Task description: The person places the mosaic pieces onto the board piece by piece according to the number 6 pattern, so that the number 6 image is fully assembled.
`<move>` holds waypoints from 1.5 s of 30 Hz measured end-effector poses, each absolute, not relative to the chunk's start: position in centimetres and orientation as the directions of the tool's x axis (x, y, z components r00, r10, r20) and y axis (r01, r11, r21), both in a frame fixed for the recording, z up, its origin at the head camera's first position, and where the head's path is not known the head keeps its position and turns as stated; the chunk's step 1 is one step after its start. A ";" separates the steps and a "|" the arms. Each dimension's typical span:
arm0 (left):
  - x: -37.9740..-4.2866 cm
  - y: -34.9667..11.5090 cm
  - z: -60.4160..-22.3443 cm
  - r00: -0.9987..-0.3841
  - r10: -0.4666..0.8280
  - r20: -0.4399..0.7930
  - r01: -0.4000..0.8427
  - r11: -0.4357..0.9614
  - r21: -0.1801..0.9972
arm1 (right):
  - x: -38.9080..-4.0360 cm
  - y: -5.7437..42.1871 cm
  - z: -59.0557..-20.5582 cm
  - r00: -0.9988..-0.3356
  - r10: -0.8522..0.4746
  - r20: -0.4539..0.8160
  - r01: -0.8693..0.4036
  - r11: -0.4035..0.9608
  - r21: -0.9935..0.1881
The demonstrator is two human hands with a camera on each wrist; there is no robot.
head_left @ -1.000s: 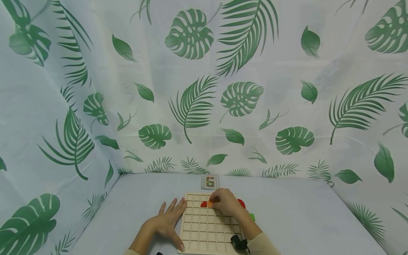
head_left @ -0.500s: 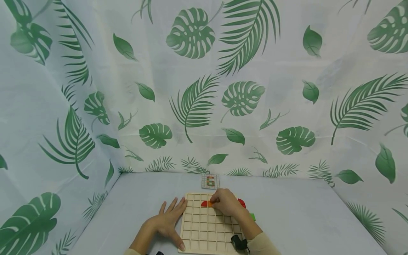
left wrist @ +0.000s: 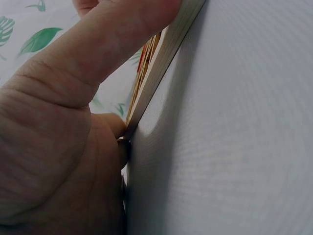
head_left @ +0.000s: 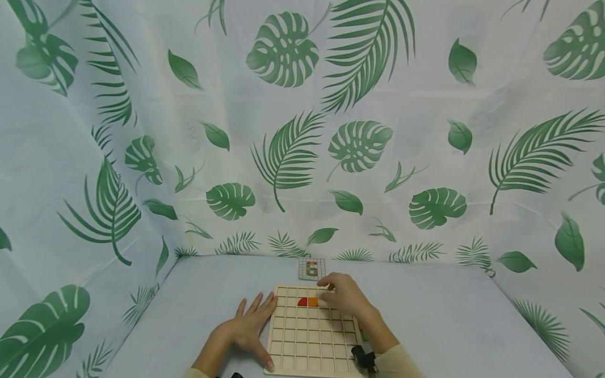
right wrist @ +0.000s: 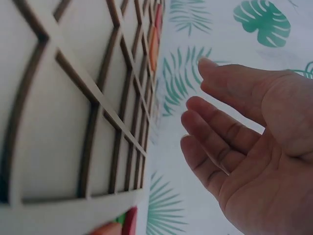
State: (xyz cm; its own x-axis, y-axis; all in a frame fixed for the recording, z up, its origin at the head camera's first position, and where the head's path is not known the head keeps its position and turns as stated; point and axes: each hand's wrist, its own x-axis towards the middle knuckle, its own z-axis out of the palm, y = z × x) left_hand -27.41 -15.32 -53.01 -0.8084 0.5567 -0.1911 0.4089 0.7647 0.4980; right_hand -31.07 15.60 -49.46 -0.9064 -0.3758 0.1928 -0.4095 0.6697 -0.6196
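A wooden grid board (head_left: 302,349) lies on the table. In one of its upper rows sit a red quarter-round piece (head_left: 302,302) and, right beside it, an orange square piece (head_left: 313,302). My left hand (head_left: 246,328) is spread along the board's left side, thumb at the near corner and fingertips by the far part of that edge. In the left wrist view the thumb (left wrist: 112,41) crosses the board's side. My right hand (head_left: 347,296) hovers just right of the orange piece. Its fingers are loosely bent and parted with nothing between them, as the right wrist view confirms.
Behind the board lies a small card (head_left: 312,269) with a coloured figure 6 on a grid. Loose pieces, among them a red one (right wrist: 129,223) and an orange one (right wrist: 107,229), lie past the board's right edge, mostly hidden by the right arm. A leaf-printed cloth (head_left: 293,157) stands behind the table.
My right hand has let go of the orange square, which now lies in its cell, and has lifted off slightly to the right. The left hand has stayed put.
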 end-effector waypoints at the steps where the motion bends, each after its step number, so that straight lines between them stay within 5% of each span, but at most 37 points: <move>1: -27.4 -15.3 -53.0 -0.808 0.557 -0.192 0.408 0.764 0.500 | -31.0 15.7 -49.3 -0.909 -0.369 0.193 -0.404 0.668 -0.624; 45: -27.4 -15.2 -52.8 -0.812 0.546 -0.206 0.400 0.777 0.485 | -32.1 22.5 -49.2 -0.980 -0.185 0.068 -0.183 0.732 -0.656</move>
State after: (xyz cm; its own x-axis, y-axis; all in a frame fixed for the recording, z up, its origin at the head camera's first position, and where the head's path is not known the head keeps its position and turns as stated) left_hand -27.38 -15.23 -52.78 -0.8119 0.5463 -0.2059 0.4000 0.7774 0.4855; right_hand -32.12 22.52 -49.23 -0.9804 -0.1847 0.0679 -0.1833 0.7318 -0.6564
